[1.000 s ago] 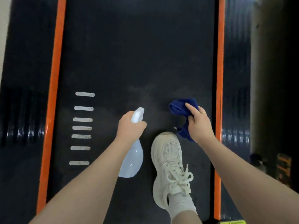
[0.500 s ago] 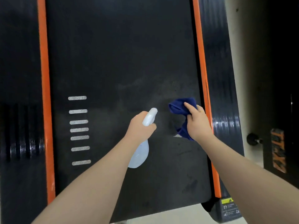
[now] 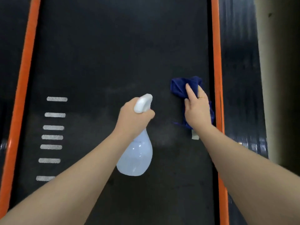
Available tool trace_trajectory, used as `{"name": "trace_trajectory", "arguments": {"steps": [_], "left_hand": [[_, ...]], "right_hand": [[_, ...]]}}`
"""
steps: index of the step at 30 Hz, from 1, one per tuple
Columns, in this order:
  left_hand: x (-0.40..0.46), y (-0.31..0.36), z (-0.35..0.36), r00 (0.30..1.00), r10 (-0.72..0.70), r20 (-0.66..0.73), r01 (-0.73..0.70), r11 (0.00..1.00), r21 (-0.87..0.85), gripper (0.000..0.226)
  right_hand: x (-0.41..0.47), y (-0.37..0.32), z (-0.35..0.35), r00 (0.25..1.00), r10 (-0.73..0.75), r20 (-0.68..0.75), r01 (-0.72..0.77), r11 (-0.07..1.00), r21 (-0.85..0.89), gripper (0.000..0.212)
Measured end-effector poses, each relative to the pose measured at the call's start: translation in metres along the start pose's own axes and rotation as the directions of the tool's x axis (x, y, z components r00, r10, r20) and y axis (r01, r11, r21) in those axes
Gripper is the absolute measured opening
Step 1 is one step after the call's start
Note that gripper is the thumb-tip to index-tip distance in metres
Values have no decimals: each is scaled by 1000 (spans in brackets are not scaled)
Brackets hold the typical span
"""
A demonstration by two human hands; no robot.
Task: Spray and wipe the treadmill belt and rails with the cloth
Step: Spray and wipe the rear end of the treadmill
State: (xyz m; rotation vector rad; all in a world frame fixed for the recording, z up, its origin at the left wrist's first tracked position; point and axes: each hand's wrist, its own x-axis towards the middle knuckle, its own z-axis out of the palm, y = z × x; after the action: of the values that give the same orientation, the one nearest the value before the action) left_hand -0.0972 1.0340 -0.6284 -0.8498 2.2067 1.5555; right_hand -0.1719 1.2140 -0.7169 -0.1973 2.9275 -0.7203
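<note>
**Inspection: cloth and spray bottle over the treadmill belt, both in hand**

Cloth. The blue cloth (image 3: 186, 86) is soft, bunched and light. It will fold and drag under pressure rather than slide as one piece, so in my judgement it needs a flat palm on its middle, with loose edges gathered under the hand. The right hand (image 3: 197, 109) lies on top of it, fingers extended forward and pressing into the fabric, thumb against its left side. Most of the cloth shows ahead of the fingertips; a smaller part trails out beneath the palm and wrist on the right. Whether it is bearing on the belt (image 3: 113, 54) or held just above it cannot be told. It sits at the belt's right margin, just beside the right orange rail (image 3: 215, 62).

Bottle. The spray bottle (image 3: 135, 158) is pale translucent plastic, rigid and smooth, likely slippery if wet; its fill level cannot be read. The neck below the white spray head (image 3: 143, 103) is the proper hold. The left hand (image 3: 134, 118) is wrapped round that neck, the body hanging below the fist, the nozzle pointing ahead over mid-belt.

Surroundings. A faint greyish haze marks the belt between the hands. White dashes (image 3: 53, 127) run down the left side, beside the left orange rail (image 3: 22, 78).
</note>
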Motion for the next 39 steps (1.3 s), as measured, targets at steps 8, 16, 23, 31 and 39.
{"name": "trace_trajectory", "arguments": {"steps": [8,16,23,31,39], "left_hand": [[11,-16,-52,972,20,-236,-29,999,-34,46],[16,-12,-91,911,242,-335,-232,970,71,31],[6,-24,-93,900,378,-217,-386,923,6,34],[3,-29,-100,888,431,-160,-442,896,-40,39],[-2,-34,-99,871,438,-222,-460,886,-61,37]], "right_hand": [[14,-17,12,820,-564,94,570,793,-217,43],[-45,-122,77,767,-627,137,642,749,-162,48],[-7,-151,88,960,-272,-73,240,927,-289,56],[4,-136,67,846,-510,154,531,785,-320,55],[-42,-125,83,605,-777,174,796,597,-103,31]]}}
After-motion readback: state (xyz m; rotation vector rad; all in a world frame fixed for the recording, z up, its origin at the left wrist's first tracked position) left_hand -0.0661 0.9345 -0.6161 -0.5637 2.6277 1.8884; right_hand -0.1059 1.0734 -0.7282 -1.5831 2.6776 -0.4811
